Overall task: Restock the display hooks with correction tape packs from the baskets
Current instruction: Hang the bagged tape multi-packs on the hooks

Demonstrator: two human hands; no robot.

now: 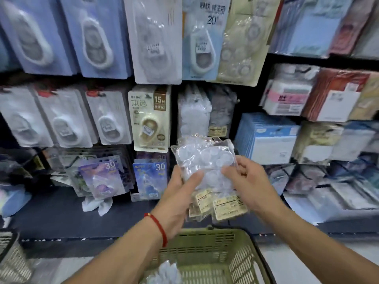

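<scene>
I've got both grips closed on a bunch of clear correction tape packs (205, 167), left hand (180, 193) and right hand (248, 183) pinching either side, up in front of the display hooks, right above the green basket (231, 261).

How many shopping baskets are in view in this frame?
2. A green basket sits at bottom centre below the hands, with some clear packs inside. A grey basket is cut off at the bottom left edge. Others may lie out of frame.
</scene>
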